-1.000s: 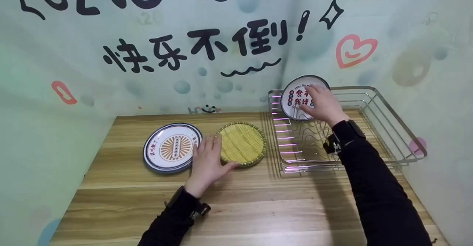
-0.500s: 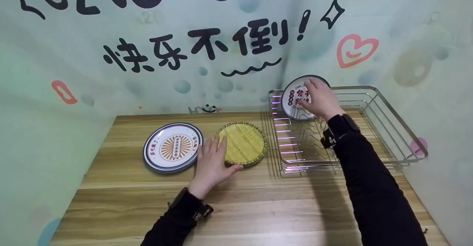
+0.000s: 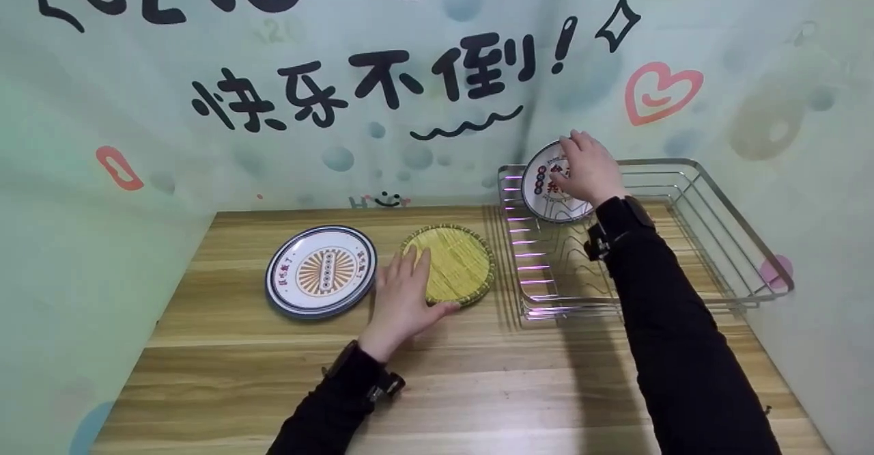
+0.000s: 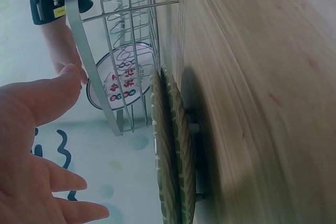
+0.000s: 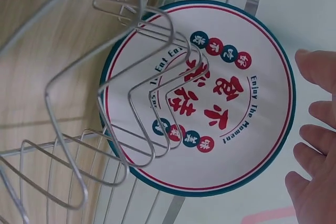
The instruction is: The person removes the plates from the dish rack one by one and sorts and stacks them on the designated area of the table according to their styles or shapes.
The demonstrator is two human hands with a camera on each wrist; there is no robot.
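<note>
My left hand (image 3: 404, 301) hovers beside a round yellow woven tray (image 3: 461, 260), fingers spread and holding nothing. From the side in the left wrist view, two such woven trays (image 4: 167, 150) appear stacked. A white plate with a dark rim and red lettering (image 5: 199, 98) stands on edge in the wire dish rack (image 3: 741, 223). My right hand (image 3: 593, 171) is near that plate's right side; in the right wrist view its extended fingers are apart from the rim. Left of the woven trays lies a blue-rimmed plate with an orange sunburst (image 3: 328, 274), seemingly stacked on another.
The rack stands at the back right of the wooden table (image 3: 287, 387). Its wavy wire dividers (image 5: 157, 129) rise in front of the plate. A printed backdrop (image 3: 328, 161) closes off the rear, with side walls left and right.
My left hand has shifted right, from the sunburst plate's edge toward the woven trays. My right hand has moved slightly up and left across the racked plate, which stays in place.
</note>
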